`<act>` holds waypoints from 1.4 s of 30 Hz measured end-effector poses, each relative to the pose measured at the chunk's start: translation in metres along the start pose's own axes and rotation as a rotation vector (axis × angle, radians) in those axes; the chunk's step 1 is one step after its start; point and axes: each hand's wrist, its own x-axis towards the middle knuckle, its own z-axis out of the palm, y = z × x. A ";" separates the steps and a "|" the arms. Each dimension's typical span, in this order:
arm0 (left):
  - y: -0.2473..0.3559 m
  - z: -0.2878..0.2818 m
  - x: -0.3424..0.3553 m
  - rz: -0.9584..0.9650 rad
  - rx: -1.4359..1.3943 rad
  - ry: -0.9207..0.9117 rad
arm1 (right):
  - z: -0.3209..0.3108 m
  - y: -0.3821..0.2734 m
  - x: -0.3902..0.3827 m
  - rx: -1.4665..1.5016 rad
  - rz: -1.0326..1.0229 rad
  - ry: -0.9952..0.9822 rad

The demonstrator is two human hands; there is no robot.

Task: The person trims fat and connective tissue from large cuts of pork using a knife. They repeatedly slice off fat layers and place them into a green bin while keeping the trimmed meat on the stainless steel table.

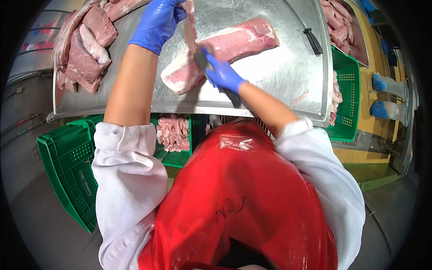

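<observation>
My left hand (155, 29), in a blue glove, is closed on a long thin strip of meat (191, 24), raised above the steel table (288, 85). My right hand (222, 72), also gloved in blue, grips a knife (231, 96) with a dark handle, its blade angled up against the lower end of that strip. Beneath them a long piece of pink meat (249, 40) with white fat lies diagonally on the metal surface.
A meat pile (85, 54) covers the table's left. A black-handled rod (312, 40) lies at right, near a meat tray (366, 36) and green crate (348, 85). Below are another green crate (63, 162) and meat trimmings (173, 132). Blue-and-white items (384, 83) sit far right.
</observation>
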 end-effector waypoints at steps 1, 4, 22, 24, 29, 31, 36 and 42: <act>0.001 0.001 0.000 0.003 0.026 0.049 | -0.004 -0.012 0.026 0.055 0.086 -0.016; 0.017 -0.029 -0.006 0.061 -0.047 0.098 | 0.018 -0.011 0.013 -0.020 0.023 -0.017; 0.109 -0.099 -0.089 0.208 -0.211 0.210 | 0.062 -0.027 0.043 -0.085 0.057 -0.071; 0.110 -0.185 -0.091 0.215 -0.430 0.165 | 0.087 -0.032 0.062 -0.192 -0.024 -0.022; 0.158 -0.093 -0.150 0.348 -0.035 0.470 | 0.100 0.007 -0.031 -0.158 -0.159 -0.162; 0.167 -0.073 -0.158 0.388 -0.118 0.324 | 0.108 0.000 0.015 -0.241 -0.323 0.002; 0.171 0.002 -0.140 0.464 0.018 0.284 | 0.119 -0.071 0.048 0.112 0.055 -0.152; 0.175 0.098 -0.097 0.337 -0.065 -0.026 | 0.071 -0.060 -0.040 0.337 0.110 -0.315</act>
